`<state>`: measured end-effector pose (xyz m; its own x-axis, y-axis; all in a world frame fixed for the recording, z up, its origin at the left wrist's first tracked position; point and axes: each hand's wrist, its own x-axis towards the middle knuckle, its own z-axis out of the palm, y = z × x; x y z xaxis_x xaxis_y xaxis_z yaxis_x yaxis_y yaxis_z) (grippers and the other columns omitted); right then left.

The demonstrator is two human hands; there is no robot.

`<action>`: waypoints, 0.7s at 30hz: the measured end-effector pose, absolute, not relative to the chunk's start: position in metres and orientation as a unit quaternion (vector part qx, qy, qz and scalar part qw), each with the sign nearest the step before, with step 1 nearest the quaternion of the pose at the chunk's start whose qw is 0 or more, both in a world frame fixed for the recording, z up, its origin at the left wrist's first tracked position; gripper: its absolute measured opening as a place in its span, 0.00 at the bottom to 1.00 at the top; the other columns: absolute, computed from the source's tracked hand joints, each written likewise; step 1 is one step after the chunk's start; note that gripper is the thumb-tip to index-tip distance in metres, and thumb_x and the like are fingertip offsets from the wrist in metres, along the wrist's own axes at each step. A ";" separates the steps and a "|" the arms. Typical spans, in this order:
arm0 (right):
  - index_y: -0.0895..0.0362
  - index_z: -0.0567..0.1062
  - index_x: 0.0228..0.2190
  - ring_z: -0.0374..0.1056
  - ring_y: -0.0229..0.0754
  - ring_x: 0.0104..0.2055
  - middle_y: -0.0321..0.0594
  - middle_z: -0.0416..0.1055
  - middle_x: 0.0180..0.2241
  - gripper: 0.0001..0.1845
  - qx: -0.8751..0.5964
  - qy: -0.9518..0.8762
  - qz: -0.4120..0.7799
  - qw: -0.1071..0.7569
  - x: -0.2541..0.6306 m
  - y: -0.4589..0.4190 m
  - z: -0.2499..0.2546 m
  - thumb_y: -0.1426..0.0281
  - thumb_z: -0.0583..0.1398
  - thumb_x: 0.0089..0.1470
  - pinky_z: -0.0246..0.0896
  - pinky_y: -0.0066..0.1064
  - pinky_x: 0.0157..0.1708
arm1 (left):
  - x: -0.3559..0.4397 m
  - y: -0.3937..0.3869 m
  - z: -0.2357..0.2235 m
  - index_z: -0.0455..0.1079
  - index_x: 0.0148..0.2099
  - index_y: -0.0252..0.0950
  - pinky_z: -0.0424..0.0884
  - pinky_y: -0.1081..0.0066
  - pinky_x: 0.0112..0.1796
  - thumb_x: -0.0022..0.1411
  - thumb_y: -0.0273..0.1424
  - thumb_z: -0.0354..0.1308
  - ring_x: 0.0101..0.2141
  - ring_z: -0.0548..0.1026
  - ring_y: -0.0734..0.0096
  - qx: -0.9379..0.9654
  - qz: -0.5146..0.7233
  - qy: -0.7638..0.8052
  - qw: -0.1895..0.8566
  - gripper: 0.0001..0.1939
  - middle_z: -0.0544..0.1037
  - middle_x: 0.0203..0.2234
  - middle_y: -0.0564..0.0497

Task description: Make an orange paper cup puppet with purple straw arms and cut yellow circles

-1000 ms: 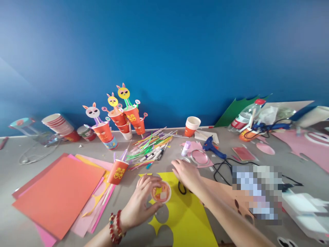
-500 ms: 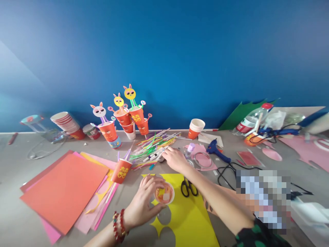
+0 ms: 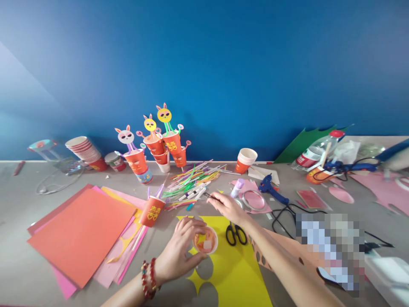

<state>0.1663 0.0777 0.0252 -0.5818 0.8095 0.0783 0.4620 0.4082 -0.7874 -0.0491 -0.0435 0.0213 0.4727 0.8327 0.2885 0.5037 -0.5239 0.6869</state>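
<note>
My left hand (image 3: 179, 251), with a bead bracelet on its wrist, is wrapped round an orange paper cup (image 3: 206, 241) standing on a yellow sheet of paper (image 3: 233, 273). My right hand (image 3: 228, 206) is stretched forward past the black scissors (image 3: 235, 234), its fingertips pinching a thin dark pen (image 3: 211, 196) at the near edge of the heap of coloured straws and pens (image 3: 191, 181). Another orange cup (image 3: 151, 211) with straws stands left of the yellow sheet.
Orange and pink paper sheets (image 3: 79, 232) lie at the left. Bunny-topped cups (image 3: 153, 149) and a cup stack (image 3: 246, 160) stand by the blue wall. A glue stick (image 3: 237, 186), tape ring (image 3: 252, 199), blue glue gun (image 3: 270, 187) and bottle (image 3: 315, 153) lie to the right.
My right hand reached from beside the scissors out to the straw and pen heap, then drew back slightly with a thin pen between its fingertips. My left hand kept hold of the cup.
</note>
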 end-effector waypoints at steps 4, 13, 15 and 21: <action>0.55 0.69 0.32 0.64 0.35 0.25 0.31 0.66 0.23 0.20 -0.395 -0.787 0.404 0.248 0.172 0.071 0.017 0.55 0.49 0.67 0.59 0.23 0.25 | -0.049 -0.044 0.022 0.63 0.53 0.41 0.62 0.54 0.56 0.62 0.34 0.61 0.55 0.67 0.55 0.814 0.308 0.417 0.261 0.18 0.72 0.53 0.43; 0.55 0.71 0.30 0.60 0.37 0.26 0.31 0.64 0.23 0.24 -0.454 -0.763 0.357 0.290 0.185 0.060 0.014 0.50 0.51 0.63 0.55 0.24 0.26 | -0.049 -0.044 0.026 0.63 0.53 0.41 0.63 0.53 0.56 0.62 0.34 0.60 0.56 0.67 0.56 0.818 0.305 0.411 0.262 0.18 0.72 0.53 0.43; 0.55 0.70 0.28 0.60 0.36 0.25 0.30 0.63 0.22 0.24 -0.460 -0.764 0.346 0.290 0.187 0.058 0.014 0.50 0.51 0.64 0.54 0.24 0.27 | -0.049 -0.044 0.026 0.63 0.53 0.41 0.61 0.52 0.58 0.63 0.33 0.60 0.56 0.67 0.56 0.821 0.304 0.409 0.257 0.18 0.72 0.53 0.43; 0.54 0.67 0.29 0.60 0.37 0.24 0.29 0.60 0.21 0.18 -0.473 -0.773 0.329 0.266 0.191 0.042 0.013 0.55 0.51 0.65 0.52 0.26 0.26 | -0.049 -0.045 0.025 0.63 0.53 0.41 0.62 0.53 0.57 0.63 0.36 0.60 0.57 0.67 0.56 0.822 0.293 0.416 0.256 0.18 0.72 0.54 0.42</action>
<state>0.1915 0.0425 0.0129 -0.4097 0.9067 0.1005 0.5566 0.3357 -0.7600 -0.0487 -0.0446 0.0254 0.4831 0.8334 0.2685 0.5340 -0.5234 0.6640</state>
